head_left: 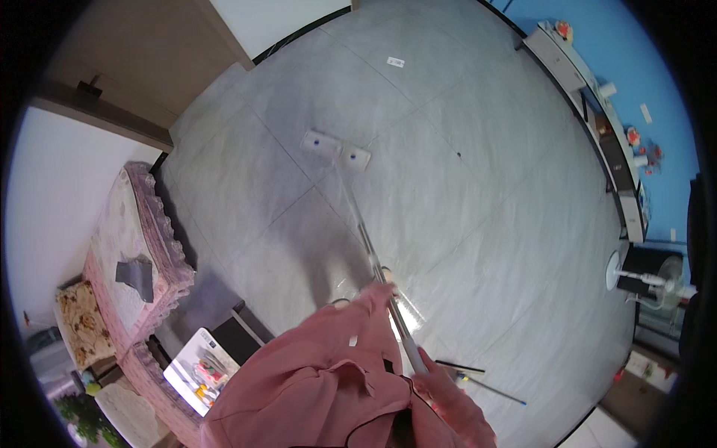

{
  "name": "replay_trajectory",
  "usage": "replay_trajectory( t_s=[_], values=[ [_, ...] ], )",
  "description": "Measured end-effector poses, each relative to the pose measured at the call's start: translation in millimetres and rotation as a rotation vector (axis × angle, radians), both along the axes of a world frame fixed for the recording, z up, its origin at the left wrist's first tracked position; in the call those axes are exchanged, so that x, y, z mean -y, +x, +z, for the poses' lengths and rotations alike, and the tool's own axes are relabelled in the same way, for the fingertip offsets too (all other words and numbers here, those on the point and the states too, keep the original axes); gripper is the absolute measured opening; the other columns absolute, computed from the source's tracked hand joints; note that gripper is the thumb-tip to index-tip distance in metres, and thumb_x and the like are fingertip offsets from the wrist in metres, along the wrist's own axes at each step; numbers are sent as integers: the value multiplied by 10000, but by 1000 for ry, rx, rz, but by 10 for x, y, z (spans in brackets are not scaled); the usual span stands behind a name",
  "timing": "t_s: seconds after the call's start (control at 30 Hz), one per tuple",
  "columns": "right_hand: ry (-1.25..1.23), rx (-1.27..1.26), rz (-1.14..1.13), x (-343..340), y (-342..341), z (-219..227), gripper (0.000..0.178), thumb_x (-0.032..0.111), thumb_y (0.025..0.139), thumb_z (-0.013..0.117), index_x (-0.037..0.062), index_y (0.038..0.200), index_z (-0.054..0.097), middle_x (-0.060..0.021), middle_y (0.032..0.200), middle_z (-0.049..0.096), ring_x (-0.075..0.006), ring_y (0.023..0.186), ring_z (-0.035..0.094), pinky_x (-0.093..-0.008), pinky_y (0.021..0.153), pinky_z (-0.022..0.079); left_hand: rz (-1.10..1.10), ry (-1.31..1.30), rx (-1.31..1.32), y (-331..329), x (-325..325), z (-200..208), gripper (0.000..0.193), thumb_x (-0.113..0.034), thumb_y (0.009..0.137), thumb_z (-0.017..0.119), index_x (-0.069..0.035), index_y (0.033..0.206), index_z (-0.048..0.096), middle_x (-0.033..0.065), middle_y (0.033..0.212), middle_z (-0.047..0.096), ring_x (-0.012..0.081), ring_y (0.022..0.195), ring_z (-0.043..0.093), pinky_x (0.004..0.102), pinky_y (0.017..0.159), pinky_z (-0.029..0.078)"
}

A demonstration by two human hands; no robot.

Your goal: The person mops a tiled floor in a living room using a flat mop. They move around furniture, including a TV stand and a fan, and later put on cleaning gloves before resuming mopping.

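Observation:
A flat mop (pixel 361 216) with a silver pole and a white rectangular head (pixel 336 149) slants across the middle of the view. Its head lies on the grey tiled floor, with a blue dot on each half. My left hand (pixel 382 290) is closed round the pole partway down. Higher up, close to my body, my right hand (pixel 424 367) wraps the pole near its upper end; the fingers are partly hidden. Both arms wear pink sleeves.
A white card-like piece (pixel 396 62) and a dark speck (pixel 458 154) lie on the floor. Thin sticks (pixel 493 388) lie near my right. A long low cabinet (pixel 616 153) and a fan (pixel 650 280) stand right. Left are a pink-draped sofa (pixel 138 246), low table (pixel 237 340) and door (pixel 127 60).

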State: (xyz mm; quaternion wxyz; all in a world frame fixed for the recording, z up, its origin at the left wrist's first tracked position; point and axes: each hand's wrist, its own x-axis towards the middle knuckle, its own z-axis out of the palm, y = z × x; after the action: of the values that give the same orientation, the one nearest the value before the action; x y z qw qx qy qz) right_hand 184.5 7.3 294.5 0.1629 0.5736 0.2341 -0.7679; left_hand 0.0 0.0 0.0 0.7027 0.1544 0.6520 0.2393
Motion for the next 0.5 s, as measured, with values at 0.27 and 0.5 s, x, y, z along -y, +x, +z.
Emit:
replay_trajectory(
  t_s=[0.27, 0.5],
  values=[
    [-262, -33, 226, -1696, -384, 453, 636, 82, 816, 521, 173, 1398, 280, -9, 643, 480, -70, 466, 389, -219, 409, 306, 1006, -248, 447, -249, -618, 820, 100, -105, 830, 510, -15, 866, 535, 101, 775, 581, 245, 652, 574, 356, 608, 497],
    [-49, -292, 315, -2095, -2239, -386, 638, 162, 827, 523, 140, 1407, 258, 7, 664, 470, -74, 515, 406, -224, 429, 316, 812, -161, 20, -2509, -1157, 321, 145, -186, 801, 531, -53, 780, 583, 83, 745, 606, 243, 663, 591, 344, 607, 479]
  ],
)
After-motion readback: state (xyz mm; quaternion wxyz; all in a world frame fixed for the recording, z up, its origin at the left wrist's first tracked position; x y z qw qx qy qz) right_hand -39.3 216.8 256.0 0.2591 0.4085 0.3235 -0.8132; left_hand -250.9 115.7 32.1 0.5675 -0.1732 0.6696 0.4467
